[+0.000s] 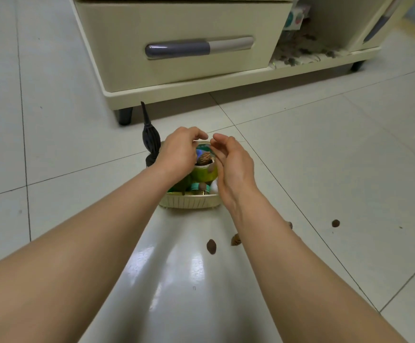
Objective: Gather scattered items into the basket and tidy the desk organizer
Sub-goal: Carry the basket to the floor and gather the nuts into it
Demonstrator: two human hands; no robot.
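Both hands hover over the basket (190,201) on the floor: the left hand (179,151) curls down over the contents, though whether it holds anything I cannot tell, and the right hand (233,167) is cupped loosely open, holding nothing, beside the right rim. To finish well, release low inside the rim, then fetch the brown pits (211,246) lying near and to the right. The basket's long axis runs near to far.

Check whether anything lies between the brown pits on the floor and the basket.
Nothing on the floor does. The four brown pits lie on bare tile just short of the basket. Only the right forearm crosses above them, partly covering one; both hands hover over the basket.
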